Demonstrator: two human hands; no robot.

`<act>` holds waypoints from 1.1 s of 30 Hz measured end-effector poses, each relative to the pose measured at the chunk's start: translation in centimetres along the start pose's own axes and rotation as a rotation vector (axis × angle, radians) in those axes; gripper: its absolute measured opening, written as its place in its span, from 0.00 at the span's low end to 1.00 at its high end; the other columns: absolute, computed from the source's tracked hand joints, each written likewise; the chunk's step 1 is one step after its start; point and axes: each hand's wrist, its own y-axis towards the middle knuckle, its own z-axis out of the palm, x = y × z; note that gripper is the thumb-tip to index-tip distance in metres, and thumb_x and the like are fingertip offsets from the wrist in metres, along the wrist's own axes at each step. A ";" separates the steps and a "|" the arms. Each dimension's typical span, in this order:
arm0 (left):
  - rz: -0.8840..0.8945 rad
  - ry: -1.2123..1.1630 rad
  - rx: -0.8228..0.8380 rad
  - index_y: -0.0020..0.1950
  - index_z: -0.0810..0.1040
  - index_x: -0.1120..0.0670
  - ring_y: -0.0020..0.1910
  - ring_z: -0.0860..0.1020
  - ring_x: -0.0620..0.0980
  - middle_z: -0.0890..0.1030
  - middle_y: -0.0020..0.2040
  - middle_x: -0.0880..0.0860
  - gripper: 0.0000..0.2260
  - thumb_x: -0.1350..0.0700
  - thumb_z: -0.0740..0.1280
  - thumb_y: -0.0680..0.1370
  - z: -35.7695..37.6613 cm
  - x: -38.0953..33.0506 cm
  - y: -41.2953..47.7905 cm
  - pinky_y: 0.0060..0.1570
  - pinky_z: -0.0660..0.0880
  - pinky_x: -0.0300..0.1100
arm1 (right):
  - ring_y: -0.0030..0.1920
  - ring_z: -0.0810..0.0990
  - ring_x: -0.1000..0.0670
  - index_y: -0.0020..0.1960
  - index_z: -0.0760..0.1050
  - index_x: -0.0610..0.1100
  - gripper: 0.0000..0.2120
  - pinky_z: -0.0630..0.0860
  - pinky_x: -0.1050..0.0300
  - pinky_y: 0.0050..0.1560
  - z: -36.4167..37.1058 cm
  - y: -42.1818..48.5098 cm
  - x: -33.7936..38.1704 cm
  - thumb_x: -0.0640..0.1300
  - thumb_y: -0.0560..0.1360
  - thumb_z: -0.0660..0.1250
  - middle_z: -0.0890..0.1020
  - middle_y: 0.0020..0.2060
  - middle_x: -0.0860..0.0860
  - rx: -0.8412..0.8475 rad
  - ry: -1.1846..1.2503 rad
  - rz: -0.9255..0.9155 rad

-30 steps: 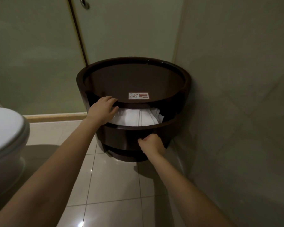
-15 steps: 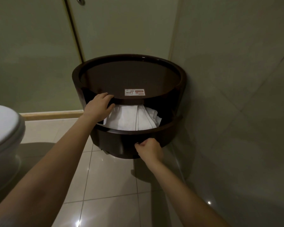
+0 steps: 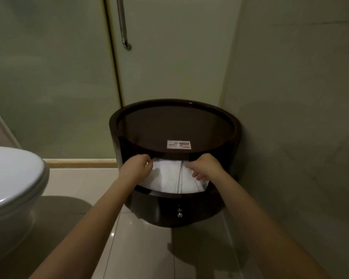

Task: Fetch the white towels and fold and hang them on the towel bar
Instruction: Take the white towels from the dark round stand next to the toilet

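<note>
White folded towels (image 3: 169, 179) lie in the open shelf of a round dark wooden cabinet (image 3: 175, 125) in the corner. My left hand (image 3: 138, 168) reaches into the shelf and grips the towels' left side with curled fingers. My right hand (image 3: 205, 168) is on the towels' right side, fingers curled over the cloth. The backs of the towels are hidden under the cabinet top.
A white toilet (image 3: 14, 178) stands at the left. Frosted glass door with a metal handle (image 3: 123, 27) rises behind the cabinet. A tiled wall closes the right side. A WIFI sticker (image 3: 178, 144) lies on the cabinet top. Two metal knobs (image 3: 179, 212) sit on the cabinet's lower front.
My right hand has left the cabinet's lower front and moved up onto the towels. My left hand has curled onto the towels' left side. The view has tilted upward.
</note>
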 end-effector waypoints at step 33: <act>-0.695 -0.530 0.552 0.76 0.56 0.56 0.69 0.65 0.60 0.62 0.74 0.59 0.41 0.44 0.71 0.70 2.4 -0.7 1.7 0.66 0.65 0.50 | 0.67 0.68 0.37 0.75 0.58 0.48 0.44 0.67 0.40 0.68 3.8 5.5 -3.9 0.57 0.67 0.75 0.67 0.70 0.40 0.260 0.400 0.298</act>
